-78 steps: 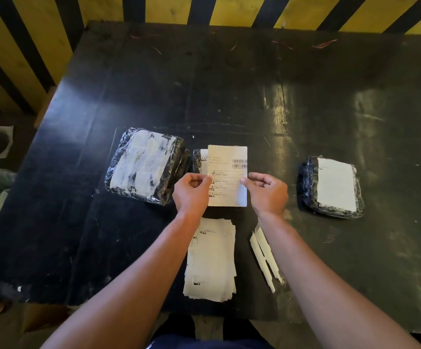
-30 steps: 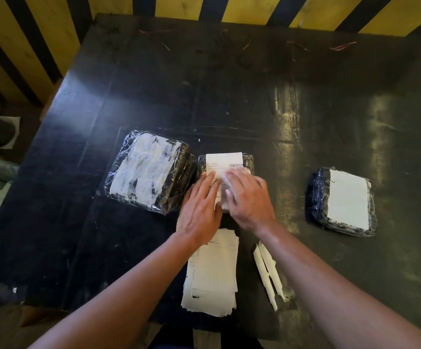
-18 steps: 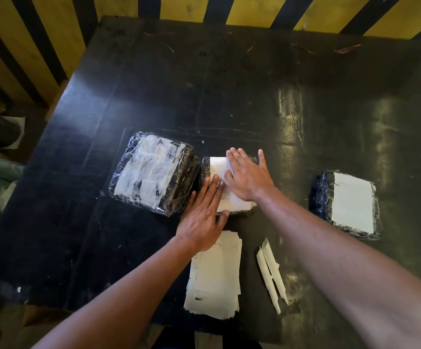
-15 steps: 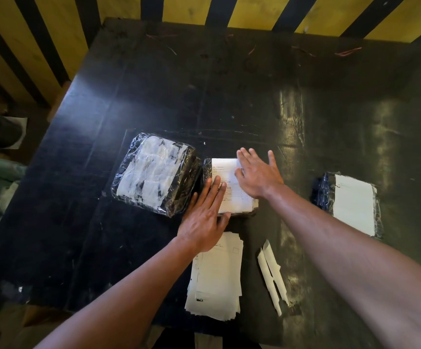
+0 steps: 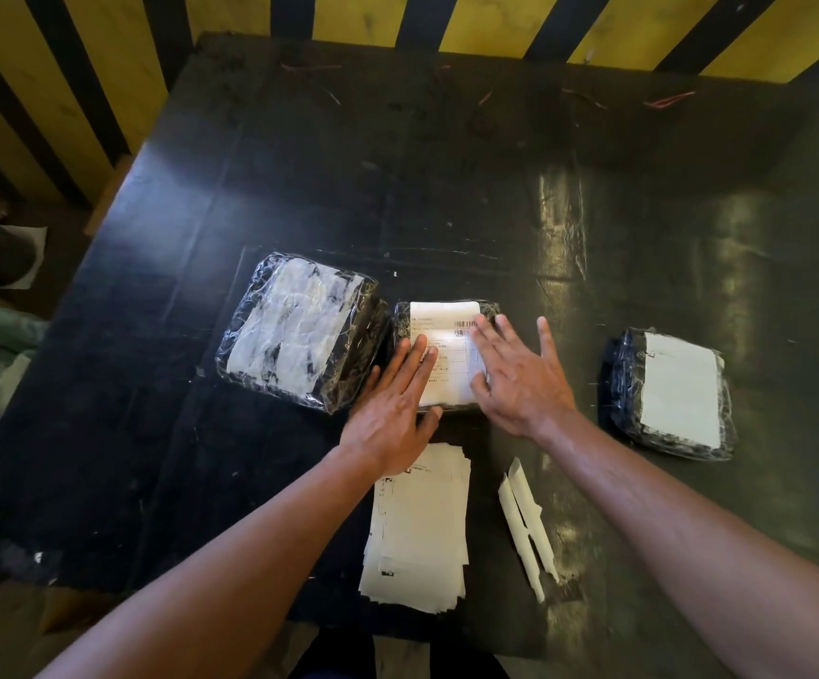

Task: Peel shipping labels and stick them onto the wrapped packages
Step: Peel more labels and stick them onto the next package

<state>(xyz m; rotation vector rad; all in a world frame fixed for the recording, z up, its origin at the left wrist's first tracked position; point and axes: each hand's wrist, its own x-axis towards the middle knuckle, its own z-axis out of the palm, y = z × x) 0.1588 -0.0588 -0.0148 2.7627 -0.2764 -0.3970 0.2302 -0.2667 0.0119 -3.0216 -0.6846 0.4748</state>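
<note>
A small black wrapped package (image 5: 403,320) lies at the table's centre with a white shipping label (image 5: 449,355) stuck on its top. My left hand (image 5: 393,409) lies flat with straight fingers on the label's left side. My right hand (image 5: 520,379) lies flat with spread fingers over its right side. A larger wrapped package (image 5: 299,330) with torn white paper on top sits just to the left. A third wrapped package (image 5: 674,392) bearing a white label lies at the right. A stack of labels (image 5: 420,526) sits near the front edge.
Two peeled backing strips (image 5: 525,521) lie right of the label stack. The black table (image 5: 446,188) has a yellow-and-black striped wall (image 5: 496,17) behind it. Floor clutter shows past the table's left edge.
The label, held above the centre package by both hands at first, now lies stuck on it. Both hands flattened onto it; the right hand slid up and then to the right side.
</note>
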